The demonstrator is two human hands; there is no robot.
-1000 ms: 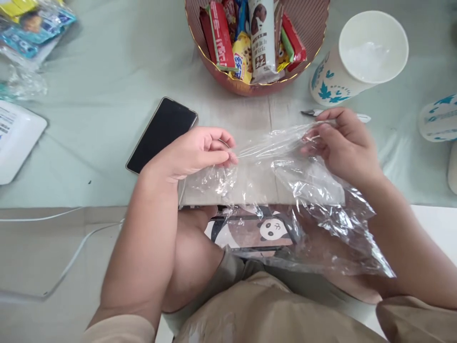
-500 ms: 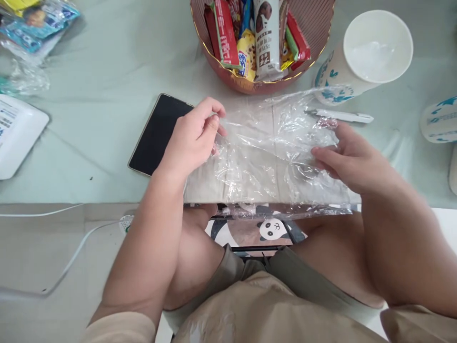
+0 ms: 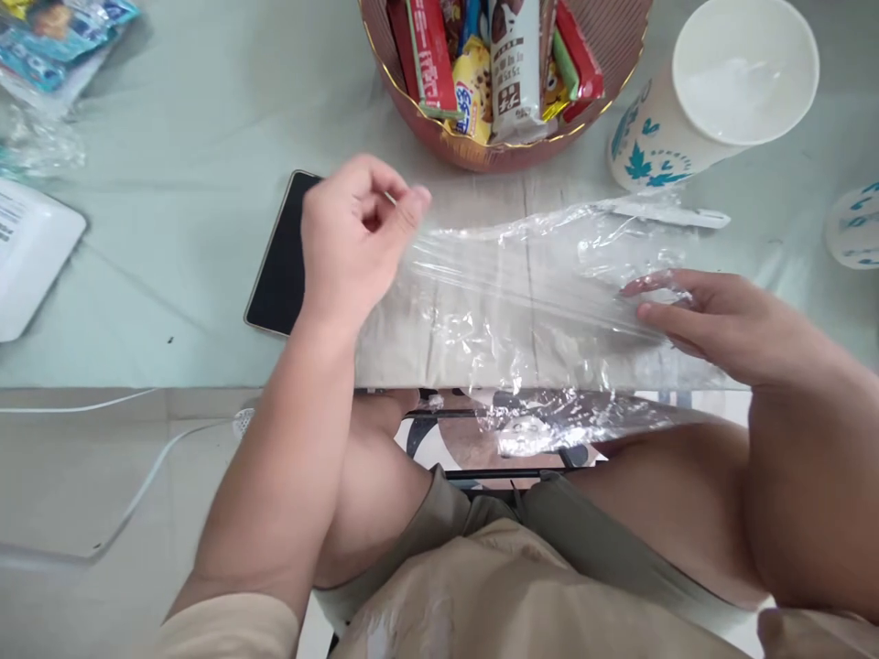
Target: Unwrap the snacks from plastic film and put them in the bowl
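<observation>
A sheet of clear, crinkled plastic film point(image 3: 522, 275) stretches between my hands and droops over the table's front edge. My left hand point(image 3: 361, 238) pinches its left end between thumb and curled fingers, above a dark phone or tablet point(image 3: 278, 261) that it partly covers. At the right, my right hand point(image 3: 707, 316) has its thumb and fingers around a gathered part of the film; the thumb and fingertips are slightly apart. Behind the film's upper right edge lies a white utility knife point(image 3: 693, 216), partly under the plastic.
A pink gold-rimmed bowl point(image 3: 473, 157) of wrapped snacks stands at the back. Right of it is a white paper cup point(image 3: 652, 151); another cup point(image 3: 855, 229) is at the far right. At left are a white device point(image 3: 34, 256) and snack packets point(image 3: 55, 46). A cable point(image 3: 147, 485) hangs below.
My left hand has risen slightly, tightening its pinch and pulling the film's corner up. My right hand has moved right and toward me, so the film is drawn out straighter.
</observation>
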